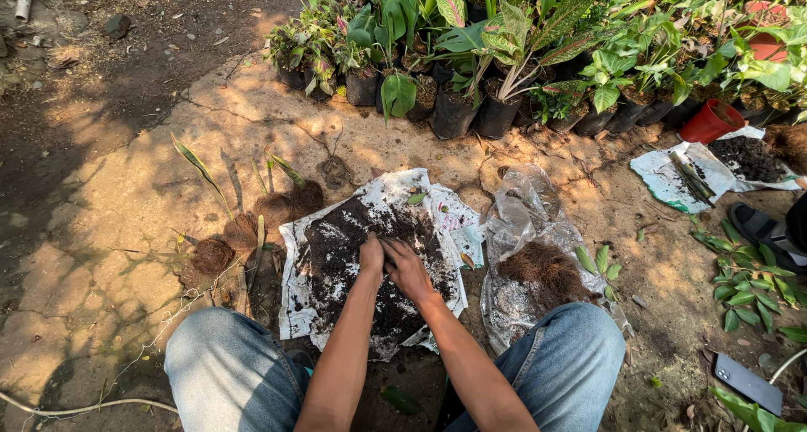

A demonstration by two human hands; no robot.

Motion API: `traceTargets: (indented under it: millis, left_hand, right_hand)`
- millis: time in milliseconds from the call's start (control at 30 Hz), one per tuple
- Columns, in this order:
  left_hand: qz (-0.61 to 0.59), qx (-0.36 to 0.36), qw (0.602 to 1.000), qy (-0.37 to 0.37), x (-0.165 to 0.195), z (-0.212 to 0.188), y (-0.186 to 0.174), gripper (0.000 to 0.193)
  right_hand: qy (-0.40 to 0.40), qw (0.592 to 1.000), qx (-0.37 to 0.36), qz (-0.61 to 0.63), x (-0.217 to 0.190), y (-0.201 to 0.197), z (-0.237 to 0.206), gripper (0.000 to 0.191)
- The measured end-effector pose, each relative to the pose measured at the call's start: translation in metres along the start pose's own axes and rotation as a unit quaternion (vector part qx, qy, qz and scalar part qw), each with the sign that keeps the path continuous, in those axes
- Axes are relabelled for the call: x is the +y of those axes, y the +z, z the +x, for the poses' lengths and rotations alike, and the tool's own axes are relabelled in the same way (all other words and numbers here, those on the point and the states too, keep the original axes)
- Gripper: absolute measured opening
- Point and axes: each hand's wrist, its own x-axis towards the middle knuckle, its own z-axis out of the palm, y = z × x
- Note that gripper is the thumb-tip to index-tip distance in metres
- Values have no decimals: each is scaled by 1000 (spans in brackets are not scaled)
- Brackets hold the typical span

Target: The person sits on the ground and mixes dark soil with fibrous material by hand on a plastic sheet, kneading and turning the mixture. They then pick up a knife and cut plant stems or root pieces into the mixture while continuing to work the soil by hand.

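Observation:
I squat over a white plastic sheet (pixel 294 302) spread on the ground, heaped with dark potting soil (pixel 336 247). My left hand (pixel 371 254) and my right hand (pixel 406 267) rest side by side on the middle of the soil heap, fingers curled down into it, touching each other. Whether either hand grips soil is hidden. To the right lies a clear plastic bag (pixel 525 205) with a clump of brown coconut fibre (pixel 545 268) on it.
Small uprooted plants with round root balls (pixel 214 254) lie left of the sheet. A row of potted plants in black bags (pixel 454 113) stands at the back. At right are a red pot (pixel 710 121), another soil sheet (pixel 672 180), a sandal (pixel 756 226), loose green leaves (pixel 744 285) and a phone (pixel 746 383).

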Motion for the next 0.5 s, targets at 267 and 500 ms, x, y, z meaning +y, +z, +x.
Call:
traceTargets:
  millis: [267,500]
  left_hand:
    - [5,58,998,-17,-6,-5,2,61]
    - [-82,-75,992,-60,-1,-3,-1,63]
  right_hand:
    - [5,1000,-4,-16,7,11,-11,68]
    - [155,987,-50,10,-9,-3,8,56]
